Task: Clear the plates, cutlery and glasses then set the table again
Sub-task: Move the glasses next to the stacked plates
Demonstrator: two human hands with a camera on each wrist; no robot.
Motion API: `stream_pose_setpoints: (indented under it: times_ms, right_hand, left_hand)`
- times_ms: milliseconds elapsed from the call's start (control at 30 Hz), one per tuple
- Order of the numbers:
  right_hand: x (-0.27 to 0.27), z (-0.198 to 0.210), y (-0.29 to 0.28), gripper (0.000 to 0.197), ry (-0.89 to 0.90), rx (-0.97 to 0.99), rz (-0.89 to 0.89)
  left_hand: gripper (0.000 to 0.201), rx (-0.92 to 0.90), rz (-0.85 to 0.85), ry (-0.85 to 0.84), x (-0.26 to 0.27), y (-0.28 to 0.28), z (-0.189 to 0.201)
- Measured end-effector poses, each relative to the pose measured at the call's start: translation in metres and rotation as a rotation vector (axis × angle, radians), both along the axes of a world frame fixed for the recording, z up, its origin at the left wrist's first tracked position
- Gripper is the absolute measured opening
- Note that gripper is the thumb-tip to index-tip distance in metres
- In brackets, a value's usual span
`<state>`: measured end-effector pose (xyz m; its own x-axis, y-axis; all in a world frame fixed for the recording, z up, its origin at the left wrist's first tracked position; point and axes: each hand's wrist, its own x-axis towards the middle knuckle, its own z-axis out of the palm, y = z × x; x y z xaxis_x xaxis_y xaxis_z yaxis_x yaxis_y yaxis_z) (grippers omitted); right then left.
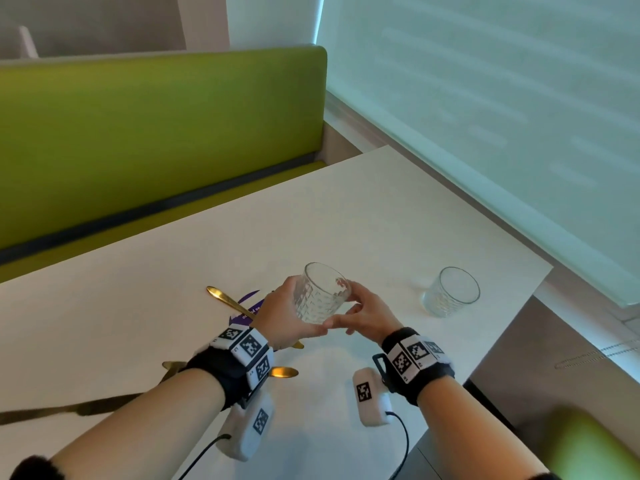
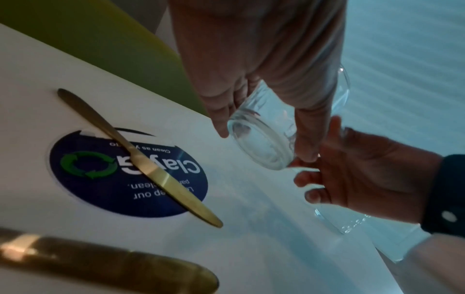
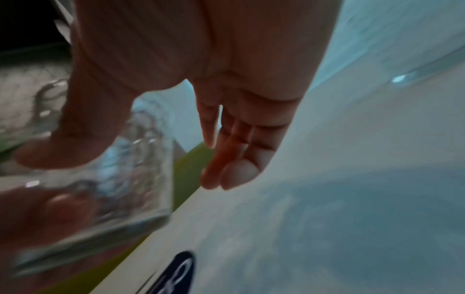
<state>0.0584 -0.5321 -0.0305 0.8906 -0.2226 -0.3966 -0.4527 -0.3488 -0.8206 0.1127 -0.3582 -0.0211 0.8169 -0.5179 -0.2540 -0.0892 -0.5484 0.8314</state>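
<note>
While held: my left hand point(image 1: 277, 315) grips the clear patterned glass tumbler point(image 1: 320, 294) above the white tabletop point(image 1: 346, 209), tilted.
Right hand point(image 1: 367, 315): thumb and fingertips pinch the tumbler's base and far side.
Second clear tumbler point(image 1: 452, 291): upright, well apart to the right.
Gold knife point(image 2: 141, 157): lying across the round blue sticker point(image 2: 100, 191).
Risk: smooth glass shared between two partial grips may slip; dropped, it could strike the knife or tabletop.
</note>
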Motion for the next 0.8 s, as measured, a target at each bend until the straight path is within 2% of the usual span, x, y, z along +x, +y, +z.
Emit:
stream_pose_setpoints:
  times_ms: [67, 200, 267, 367, 433, 500, 700, 800]
  right_hand:
    - [-0.005, -0.004, -0.018, 0.081, 0.073, -0.053, -0.128]
    - [-0.033, -0.017, -0.069, 0.044, 0.272, -0.181, -0.516]
    - [-0.050, -0.025, -0.091, 0.047, 0.318, -0.247, -0.696]
    - [-0.061, -0.029, -0.111, 0.075, 0.183, -0.216, -1.021]
    - [-0.056, -0.029, -0.117, 0.094, 0.100, -0.199, -1.060]
    - [-0.047, -0.030, -0.122, 0.104, 0.055, -0.215, -1.013]
    - [-0.041, -0.040, -0.129, 0.097, 0.054, -0.244, -1.012]
    - [-0.041, -0.040, -0.131, 0.092, 0.059, -0.293, -0.958]
  left_hand:
    - [0.089, -0.005, 0.061, 0.007, 0.000, -0.001, 0.000]
    - [0.087, 0.001, 0.101, -0.001, 0.003, -0.002, 0.004]
    - [0.087, 0.004, 0.103, -0.009, 0.004, -0.002, 0.007]
    - [0.084, 0.008, 0.111, -0.015, 0.003, 0.000, 0.009]
    - [0.082, 0.001, 0.123, -0.009, 0.001, 0.002, 0.009]
    - [0.080, -0.031, 0.153, 0.009, 0.000, 0.004, 0.007]
    - [0.091, -0.083, 0.212, 0.102, 0.000, 0.019, -0.002]
    - [0.085, -0.092, 0.237, 0.102, -0.001, 0.030, -0.003]
